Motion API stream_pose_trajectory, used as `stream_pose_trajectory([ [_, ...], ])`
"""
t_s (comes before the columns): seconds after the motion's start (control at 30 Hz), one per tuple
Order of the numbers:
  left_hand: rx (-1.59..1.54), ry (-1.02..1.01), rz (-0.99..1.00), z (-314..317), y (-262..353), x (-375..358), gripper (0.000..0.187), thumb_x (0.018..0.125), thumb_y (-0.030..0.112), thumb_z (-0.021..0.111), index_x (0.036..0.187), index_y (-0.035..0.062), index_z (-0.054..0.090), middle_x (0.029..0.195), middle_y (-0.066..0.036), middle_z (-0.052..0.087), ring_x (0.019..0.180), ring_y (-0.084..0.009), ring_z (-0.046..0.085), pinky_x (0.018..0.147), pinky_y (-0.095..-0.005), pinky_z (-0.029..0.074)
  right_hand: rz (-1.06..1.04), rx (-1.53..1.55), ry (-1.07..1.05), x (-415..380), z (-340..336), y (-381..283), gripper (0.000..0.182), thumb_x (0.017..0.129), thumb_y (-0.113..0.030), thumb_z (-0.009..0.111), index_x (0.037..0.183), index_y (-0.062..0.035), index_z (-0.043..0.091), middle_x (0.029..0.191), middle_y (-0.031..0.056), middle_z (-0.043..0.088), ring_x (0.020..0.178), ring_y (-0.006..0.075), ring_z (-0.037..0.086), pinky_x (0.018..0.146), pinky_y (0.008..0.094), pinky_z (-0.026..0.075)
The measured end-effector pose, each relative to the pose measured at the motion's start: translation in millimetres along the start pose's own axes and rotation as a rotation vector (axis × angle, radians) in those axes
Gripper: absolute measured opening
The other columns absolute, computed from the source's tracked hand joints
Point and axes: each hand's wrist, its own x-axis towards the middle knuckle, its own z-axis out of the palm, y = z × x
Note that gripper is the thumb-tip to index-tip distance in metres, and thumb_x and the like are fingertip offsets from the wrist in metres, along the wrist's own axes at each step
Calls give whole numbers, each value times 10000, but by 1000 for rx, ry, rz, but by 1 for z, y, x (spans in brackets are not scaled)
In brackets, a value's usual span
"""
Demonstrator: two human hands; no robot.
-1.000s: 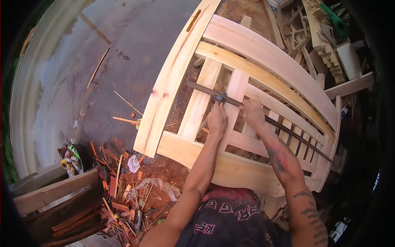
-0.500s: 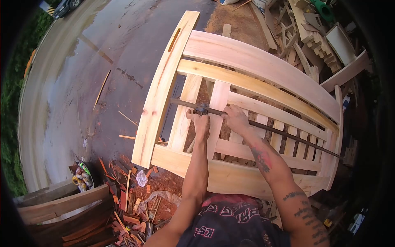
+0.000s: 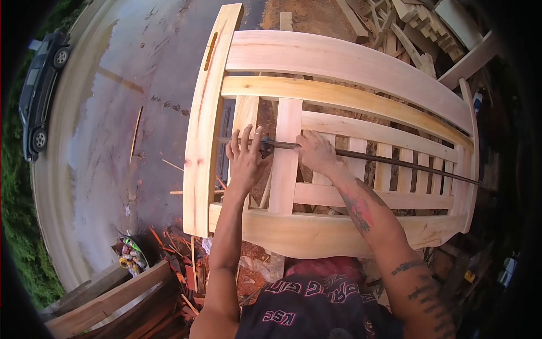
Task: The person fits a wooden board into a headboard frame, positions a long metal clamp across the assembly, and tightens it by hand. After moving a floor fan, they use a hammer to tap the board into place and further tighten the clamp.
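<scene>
A slatted pale wooden frame [image 3: 316,234], perhaps a headboard, spreads out in front of me. Across its slats runs a long dark bar clamp [image 3: 389,163], reaching the frame's far right side. My right hand [image 3: 319,152] is closed around the bar near the wide pinkish slat [image 3: 286,155]. My left hand [image 3: 244,161] lies over the bar's left end, fingers stretched and spread. Beside its thumb sits the clamp's dark jaw [image 3: 266,147], partly hidden. Left of that hand stands the thick side post [image 3: 204,130], with a narrow slot near its top.
Lumber offcuts [image 3: 423,25] are piled at the back right. Wood scraps [image 3: 186,271] litter the ground at lower left, near a bin [image 3: 132,254] of cans and boards [image 3: 113,302]. A dark vehicle [image 3: 45,96] is on the road at far left.
My left hand has gone from gripping the clamp's jaw to spread fingers over the bar's left end. The jaw sits nearer the left post. My right hand still holds the bar.
</scene>
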Motion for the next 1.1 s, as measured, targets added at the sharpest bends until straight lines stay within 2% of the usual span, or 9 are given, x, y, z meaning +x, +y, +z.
stream_pose_trajectory([
  [0.1,47,-371,285,11,-51,41,703,676,190,846,1307,97,551,1190,-113,601,1224,-296,506,1094,-484,312,37,30,0,1,2,0,193,884,-218,680,994,-67,630,1024,126,592,1042,328,589,878,469,503],
  [0.23,-8,-263,289,17,-53,30,623,676,189,843,1232,57,594,1096,-108,619,1078,-310,545,1019,-434,355,70,20,26,-5,-1,-6,196,889,-227,677,993,-68,630,1026,125,590,1051,332,585,910,470,488],
  [0.67,42,-400,188,1,-34,40,727,638,326,870,1268,79,603,1203,-76,642,1180,-303,533,1014,-447,366,88,16,-33,-3,3,-2,261,881,-270,670,1043,-68,641,1098,127,611,1103,323,583,946,485,485],
  [0.8,78,-414,127,5,-29,36,761,570,359,908,1224,68,651,1139,-100,678,1148,-320,547,1017,-461,345,120,-69,137,-13,23,-11,186,881,-199,631,1020,-83,675,1074,132,633,1127,317,567,948,477,428],
  [0.87,33,-430,104,5,-30,27,779,553,366,903,1223,59,649,1152,-115,667,1196,-340,519,1043,-478,324,132,-19,35,-26,23,-11,274,885,-121,574,1150,-94,639,1107,131,623,1139,321,554,1001,509,396],
  [0.93,89,-407,132,12,-35,25,791,551,380,895,1227,59,640,1253,-130,613,1276,-355,455,1087,-500,287,83,-96,15,-54,6,-15,471,884,-66,525,1355,-86,518,1247,168,570,1230,340,500,1078,554,328],
  [1.0,134,-408,137,10,-32,21,805,576,356,898,1268,65,608,1386,-132,520,1376,-367,356,1141,-521,228,-42,-216,274,-93,19,-2,638,876,-57,520,1493,-70,356,1397,227,463,1334,352,419,1128,581,264],
  [1.03,178,-409,68,10,-24,14,864,614,316,899,1364,94,530,1488,-137,417,1448,-371,257,1176,-537,171,-81,-143,265,-124,1,2,644,872,-61,525,1496,-51,363,1466,271,388,1385,378,364,1127,582,262],
  [1.1,330,-243,-9,24,-21,-9,1019,684,267,883,1516,121,314,1585,-172,277,1491,-394,163,1185,-564,133,-53,-57,351,-197,-9,21,580,895,-74,553,1458,-52,418,1453,237,414,1323,386,423,1104,537,306],
])
